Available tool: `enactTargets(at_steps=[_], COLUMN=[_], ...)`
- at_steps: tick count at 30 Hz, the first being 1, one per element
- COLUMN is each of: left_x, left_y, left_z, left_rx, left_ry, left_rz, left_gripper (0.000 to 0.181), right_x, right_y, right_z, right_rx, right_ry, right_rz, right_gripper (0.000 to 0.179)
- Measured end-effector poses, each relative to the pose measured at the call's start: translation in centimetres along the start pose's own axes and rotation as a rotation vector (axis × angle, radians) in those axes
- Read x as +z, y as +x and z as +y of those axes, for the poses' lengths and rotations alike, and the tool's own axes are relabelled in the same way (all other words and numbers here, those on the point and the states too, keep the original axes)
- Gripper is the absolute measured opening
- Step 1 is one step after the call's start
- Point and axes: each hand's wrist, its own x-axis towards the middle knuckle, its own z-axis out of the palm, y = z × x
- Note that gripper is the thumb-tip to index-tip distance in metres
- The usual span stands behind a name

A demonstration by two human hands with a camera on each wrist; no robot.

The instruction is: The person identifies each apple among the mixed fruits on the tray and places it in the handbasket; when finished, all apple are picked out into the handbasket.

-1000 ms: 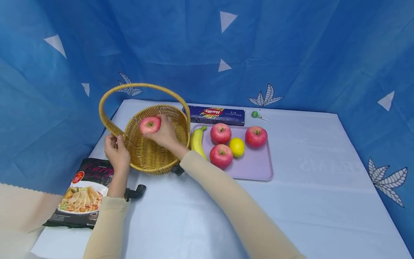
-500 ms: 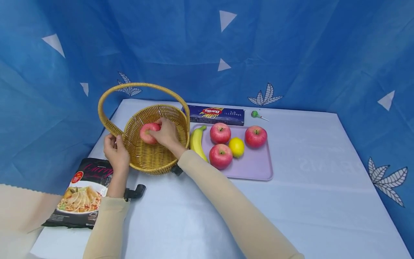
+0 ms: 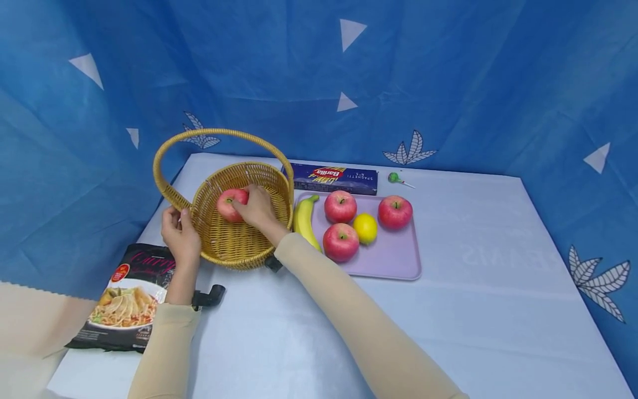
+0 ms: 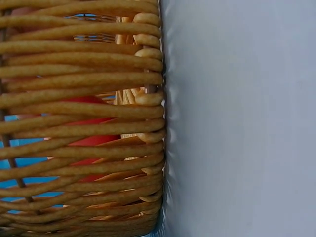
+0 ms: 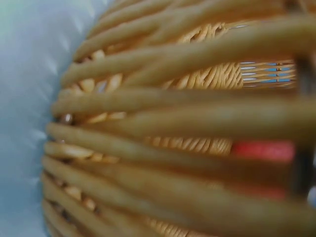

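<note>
A woven wicker basket (image 3: 234, 244) with a tall arched handle stands at the left of the table. My left hand (image 3: 181, 235) grips its left rim at the foot of the handle. Inside the basket, my right hand (image 3: 260, 209) holds a red apple (image 3: 228, 206) low near the bottom, thumb on top; its far fingers are hidden. Through the slats of the basket wall (image 4: 84, 128) in the left wrist view, red apple skin (image 4: 94, 140) shows. The right wrist view is filled by blurred wicker (image 5: 187, 118), with a strip of apple (image 5: 264, 150) behind it.
Right of the basket, a lilac tray (image 3: 394, 260) bears a banana (image 3: 305, 219), several apples (image 3: 341, 242) and a lemon (image 3: 365, 228). Behind are a spaghetti box (image 3: 334, 178) and a green lollipop (image 3: 394, 177). A black noodle packet (image 3: 127, 305) lies under the left forearm.
My right hand has lowered the apple deeper into the basket, mostly in the first half second. The left hand has kept its grip on the rim; the basket stays put.
</note>
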Motion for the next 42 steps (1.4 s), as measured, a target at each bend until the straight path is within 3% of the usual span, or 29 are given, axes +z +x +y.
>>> enactTargets(at_steps=[8,30,36,42], left_x=[-0.1,-0.1,0.0,0.0], left_y=[-0.1,0.0,-0.2,-0.1], left_z=[0.1,0.0,0.1,0.1], left_rx=[-0.006,-0.011,-0.017,-0.022], left_ry=[-0.025,-0.021,-0.025,-0.034], left_rz=[0.001,0.007,-0.006,-0.001], left_gripper=[0.034,0.034,0.035,0.034], right_x=[0.3,0.3,-0.8,-3.4], right_y=[0.2,-0.2,-1.4,-3.9], right_z=[0.0,-0.1,-0.6,-1.1], right_rx=[0.004,-0.028,-0.044,-0.144], right_ry=[0.009,0.0,0.041,0.125], right_rz=[-0.049,-0.06,-0.055,-0.098], right_gripper=[0.048,0.052,0.062,0.066])
